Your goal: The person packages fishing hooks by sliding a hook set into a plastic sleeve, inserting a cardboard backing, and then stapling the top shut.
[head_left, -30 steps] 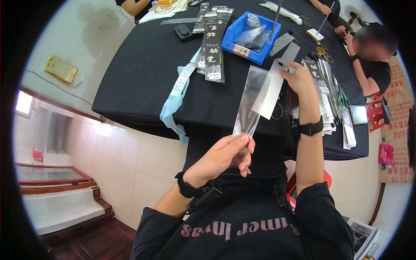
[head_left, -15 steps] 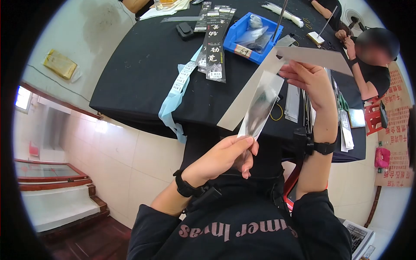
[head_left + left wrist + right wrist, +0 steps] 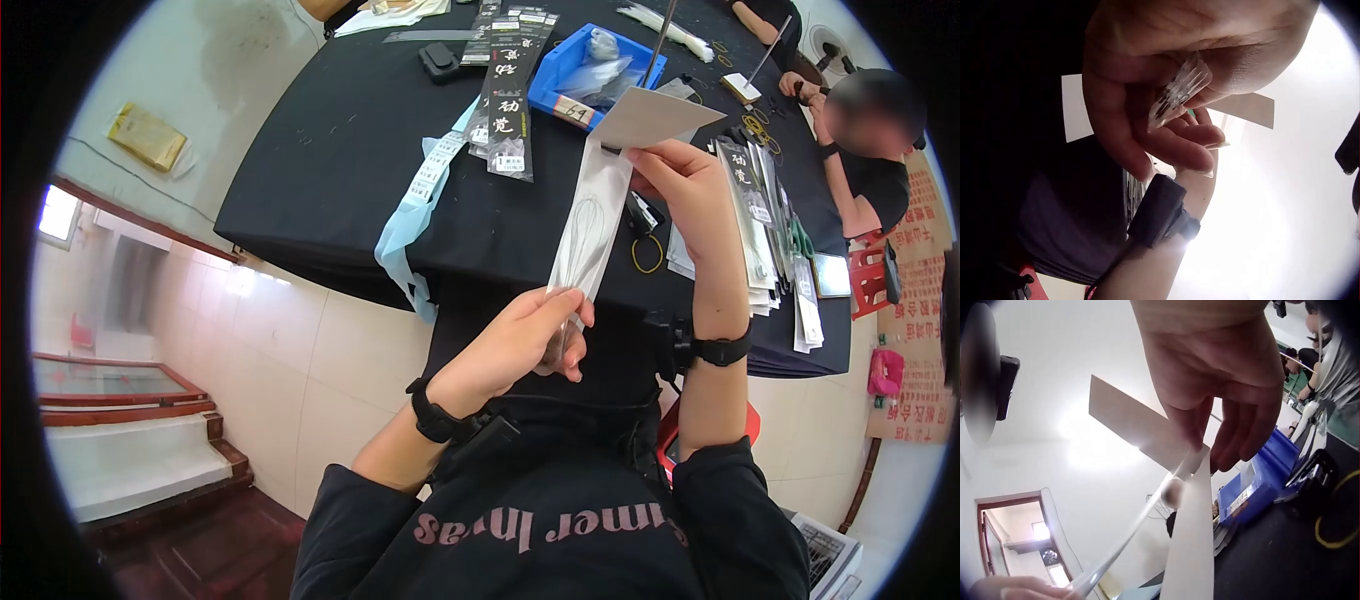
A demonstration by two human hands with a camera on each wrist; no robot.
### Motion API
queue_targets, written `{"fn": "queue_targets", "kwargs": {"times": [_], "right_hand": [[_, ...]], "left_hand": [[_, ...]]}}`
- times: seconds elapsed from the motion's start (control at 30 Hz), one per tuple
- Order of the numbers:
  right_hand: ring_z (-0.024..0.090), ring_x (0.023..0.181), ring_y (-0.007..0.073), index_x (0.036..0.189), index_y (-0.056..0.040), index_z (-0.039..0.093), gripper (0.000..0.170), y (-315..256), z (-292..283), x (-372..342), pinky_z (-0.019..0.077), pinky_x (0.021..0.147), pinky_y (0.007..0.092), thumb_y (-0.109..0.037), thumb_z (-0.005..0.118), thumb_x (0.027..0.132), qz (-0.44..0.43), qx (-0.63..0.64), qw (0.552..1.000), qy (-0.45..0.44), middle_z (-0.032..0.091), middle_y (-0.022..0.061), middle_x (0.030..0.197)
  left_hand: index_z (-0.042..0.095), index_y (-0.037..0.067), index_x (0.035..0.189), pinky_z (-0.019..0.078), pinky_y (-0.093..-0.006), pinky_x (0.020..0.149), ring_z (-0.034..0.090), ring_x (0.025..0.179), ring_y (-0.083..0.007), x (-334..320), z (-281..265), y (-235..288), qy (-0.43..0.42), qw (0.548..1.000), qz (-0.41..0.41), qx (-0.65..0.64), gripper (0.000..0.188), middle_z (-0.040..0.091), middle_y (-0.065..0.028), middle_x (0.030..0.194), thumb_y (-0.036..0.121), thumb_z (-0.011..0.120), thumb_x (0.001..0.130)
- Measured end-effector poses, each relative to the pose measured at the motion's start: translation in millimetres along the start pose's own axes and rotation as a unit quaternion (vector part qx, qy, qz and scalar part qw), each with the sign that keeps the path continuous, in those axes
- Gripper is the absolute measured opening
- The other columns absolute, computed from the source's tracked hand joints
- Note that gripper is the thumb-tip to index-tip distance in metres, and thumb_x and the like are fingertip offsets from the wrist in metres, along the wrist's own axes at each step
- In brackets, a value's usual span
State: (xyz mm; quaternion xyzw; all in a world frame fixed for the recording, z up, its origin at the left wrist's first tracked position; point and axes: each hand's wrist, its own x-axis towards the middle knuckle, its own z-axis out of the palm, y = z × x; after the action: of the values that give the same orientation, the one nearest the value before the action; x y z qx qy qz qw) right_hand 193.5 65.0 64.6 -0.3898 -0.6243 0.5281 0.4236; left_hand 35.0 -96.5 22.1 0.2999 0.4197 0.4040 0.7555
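Note:
My left hand [image 3: 525, 345] grips the lower end of a narrow clear sleeve [image 3: 583, 235], which has thin looped wire-like lines showing in it. In the left wrist view its fingers curl round the crumpled sleeve end [image 3: 1179, 94]. At the sleeve's top, my right hand [image 3: 690, 185] pinches a folded white card [image 3: 655, 115] between thumb and fingers. The right wrist view has one card flap [image 3: 1129, 422] angled off to the left and the other part [image 3: 1191, 544] hanging down beside the sleeve. Whether card and sleeve touch along their length, I cannot tell.
On the black table [image 3: 330, 160] lie printed packages [image 3: 507, 100], a blue label strip [image 3: 405, 220], a blue bin [image 3: 570, 75], a black stapler-like tool [image 3: 642, 215] and a yellow band [image 3: 648, 255]. White strips [image 3: 760, 225] are stacked right. Another person [image 3: 870, 150] sits beyond.
The card, first hanging to the right of the sleeve, opened into two spread parts, and its long part now lines up with the sleeve. My right hand has shifted with it; my left keeps its grip.

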Motion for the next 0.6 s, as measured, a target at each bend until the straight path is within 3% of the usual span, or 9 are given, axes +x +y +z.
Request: {"fn": "queue_targets", "kwargs": {"times": [0.6], "right_hand": [[0.064, 0.078, 0.0115, 0.103, -0.0040, 0.070, 0.020, 1.0, 6.7, -8.1, 0.0529, 0.072, 0.0245, -0.017, 0.065, 0.088, 0.065, 0.036, 0.997, 0.012, 0.068, 0.0046, 0.091]], "left_hand": [[0.050, 0.008, 0.091, 0.0529, -0.0315, 0.064, 0.056, 0.055, -0.0137, 10.9, 4.6, -4.9, -0.012, 0.999, -0.003, -0.052, 0.030, 0.052, -0.0021, 0.062, 0.034, 0.038, 0.101]]}}
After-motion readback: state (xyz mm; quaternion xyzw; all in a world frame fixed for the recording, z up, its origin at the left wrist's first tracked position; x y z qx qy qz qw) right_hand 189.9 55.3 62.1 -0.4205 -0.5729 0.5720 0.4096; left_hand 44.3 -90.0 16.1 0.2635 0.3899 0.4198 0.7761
